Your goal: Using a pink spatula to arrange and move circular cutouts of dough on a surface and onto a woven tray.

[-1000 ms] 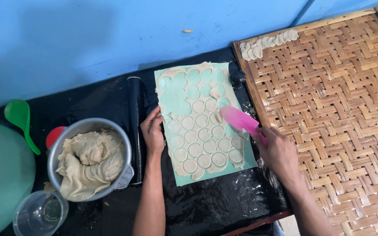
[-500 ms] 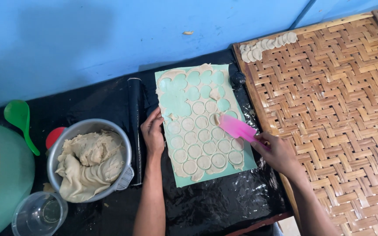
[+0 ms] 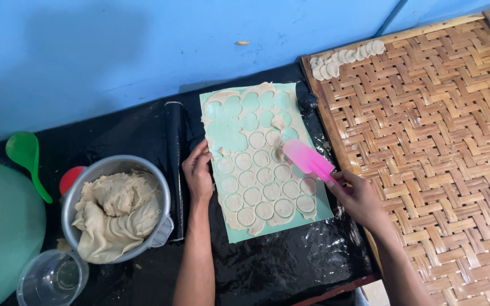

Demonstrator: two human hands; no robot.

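holding pink spatula (image 3: pixel 307 159), blade seemingly touching dough (image 3: pixel 262 190).

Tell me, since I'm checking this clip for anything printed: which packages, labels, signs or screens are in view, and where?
None show: no package, label, sign or screen.
Nearest in kind: black plastic sheet covering the table, glossy and unprinted.
Green mat under the cut dough, plain, left hand at its edge.
Pink spatula in the right hand, unmarked.

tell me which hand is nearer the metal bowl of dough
Left. The left hand rests on the left edge of the green mat, just right of the metal bowl. The right hand holds the pink spatula at the mat's far side.
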